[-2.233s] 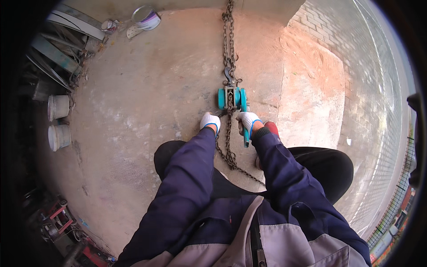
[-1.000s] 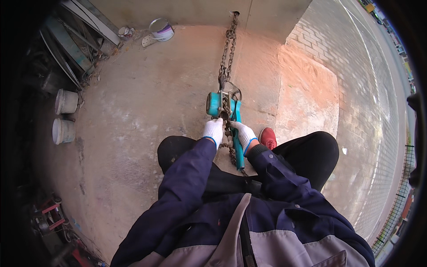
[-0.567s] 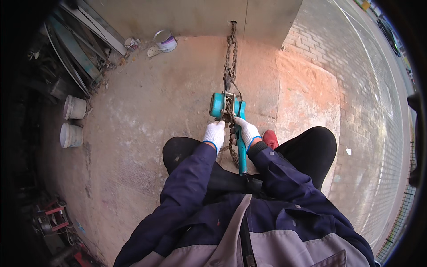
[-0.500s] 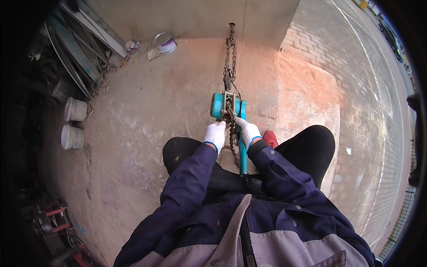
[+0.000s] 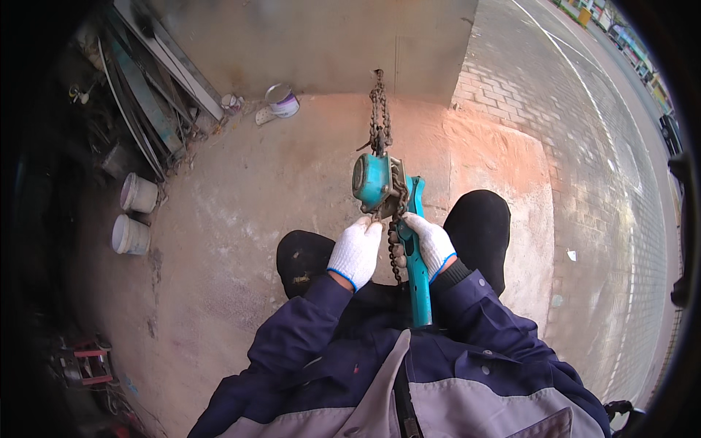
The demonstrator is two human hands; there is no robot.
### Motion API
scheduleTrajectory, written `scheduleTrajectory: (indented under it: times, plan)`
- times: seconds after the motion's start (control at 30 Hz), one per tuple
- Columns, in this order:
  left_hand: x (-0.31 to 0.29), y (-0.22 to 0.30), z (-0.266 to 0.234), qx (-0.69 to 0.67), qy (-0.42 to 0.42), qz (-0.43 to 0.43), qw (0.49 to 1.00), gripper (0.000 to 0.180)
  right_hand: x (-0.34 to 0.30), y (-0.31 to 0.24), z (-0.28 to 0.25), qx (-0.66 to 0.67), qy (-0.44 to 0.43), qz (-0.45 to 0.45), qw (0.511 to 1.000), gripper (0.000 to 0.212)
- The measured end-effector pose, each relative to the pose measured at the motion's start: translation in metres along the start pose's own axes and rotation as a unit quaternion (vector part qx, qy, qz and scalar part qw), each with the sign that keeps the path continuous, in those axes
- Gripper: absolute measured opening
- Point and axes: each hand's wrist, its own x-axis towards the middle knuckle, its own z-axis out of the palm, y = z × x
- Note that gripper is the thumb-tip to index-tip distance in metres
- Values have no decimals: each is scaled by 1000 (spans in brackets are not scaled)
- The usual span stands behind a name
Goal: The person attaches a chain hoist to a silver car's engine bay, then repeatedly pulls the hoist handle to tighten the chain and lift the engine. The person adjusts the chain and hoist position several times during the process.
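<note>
A teal lever hoist (image 5: 374, 180) hangs in front of me from a rusty chain (image 5: 379, 113) that comes out of a hole in the wall. My left hand (image 5: 357, 252), in a white knit glove, is closed, pinching chain just under the hoist body. My right hand (image 5: 434, 242), gloved alike, wraps around the upper part of the hoist's teal lever (image 5: 419, 292); its fingertips show past the lever beside the hanging chain (image 5: 394, 244). That darker chain drops between my hands toward my lap.
A paint bucket (image 5: 282, 101) stands by the wall (image 5: 314, 47). Two whitish buckets (image 5: 131, 235) and leaning metal strips (image 5: 142, 95) line the left side. My bent knees (image 5: 478, 233) flank the hoist. Brick paving (image 5: 504, 95) lies to the right.
The hoist has come closer to me and tilted, showing more of its round left cover. Both hands have moved with it, and my right knee has shifted inward.
</note>
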Motion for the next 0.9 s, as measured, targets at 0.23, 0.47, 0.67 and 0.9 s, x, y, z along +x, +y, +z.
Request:
scheduleTrajectory:
  times: [0.23,0.47,0.67,0.9]
  plan:
    - [-15,-44,14,-45,-113,-120,985,27,8,43,-12,-39,117,26,992,28]
    - [-40,-86,3,-245,-49,-240,938,28,22,77,7,-102,124,-61,985,33]
    - [-55,-76,-20,-266,-30,-236,934,32,17,69,30,-94,105,-48,989,30]
    - [-87,-66,-38,-212,-26,-217,952,33,25,66,34,-158,108,-20,981,36]
